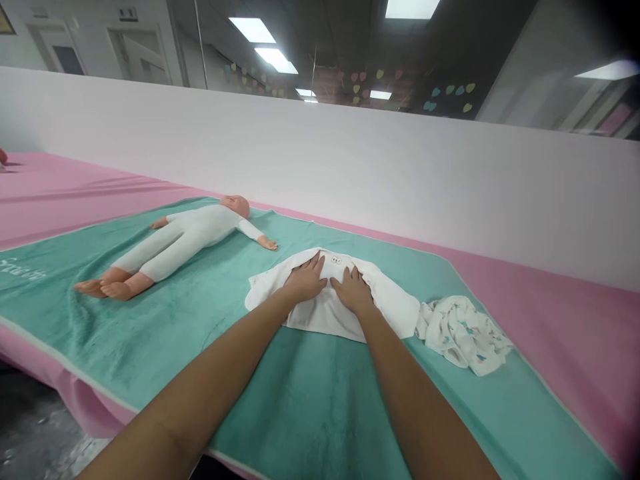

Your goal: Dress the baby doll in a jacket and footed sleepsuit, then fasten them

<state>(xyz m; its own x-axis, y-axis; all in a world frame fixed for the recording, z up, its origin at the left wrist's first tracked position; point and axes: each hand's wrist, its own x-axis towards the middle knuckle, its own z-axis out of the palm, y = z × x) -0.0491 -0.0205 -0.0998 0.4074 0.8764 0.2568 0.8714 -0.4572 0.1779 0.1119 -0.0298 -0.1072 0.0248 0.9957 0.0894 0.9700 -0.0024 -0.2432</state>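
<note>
A small white baby shirt (pixel 325 320) lies spread on a green towel (pixel 320 407), with a printed label near its top edge. My left hand (pixel 306 279) rests on the left part of the garment, fingers stretched out and partly under a fold of its front. On the right part lies my right hand (pixel 353 289), also with fingers extended, some of them beside a fold. The hands are a short way apart. A crumpled white cloth with a small coloured print (pixel 465 333) touches or nearly touches the shirt's right sleeve.
A baby doll in a white bodysuit (pixel 185 233) lies on its back on the towel at the left. The towel covers a pink sheet (pixel 565 313). Behind stands a low white wall (pixel 320 160) with a mirror or glass pane (pixel 340 60) above it.
</note>
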